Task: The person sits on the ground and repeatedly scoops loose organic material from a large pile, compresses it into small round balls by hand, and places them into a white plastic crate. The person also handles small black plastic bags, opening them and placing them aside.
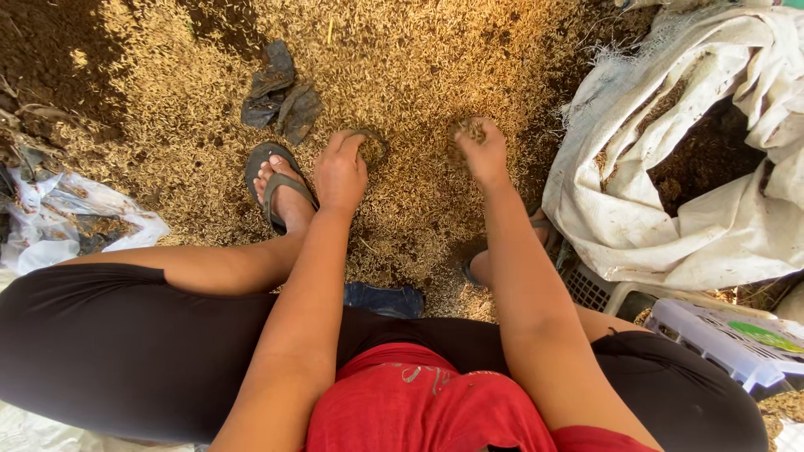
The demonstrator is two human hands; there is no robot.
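The grain (402, 75) lies spread over the ground straight ahead of both hands, running far and to either side. The left hand (339, 172) is curled, fingertips dug into the grain just right of the sandalled foot (283, 192). The right hand (479, 149) is closed on a pinch of grain. The open white sack (636, 209) lies to the right, nearer the right hand.

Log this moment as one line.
left hand: cupped in grain husks | right hand: shut on husks | white sack: open, right
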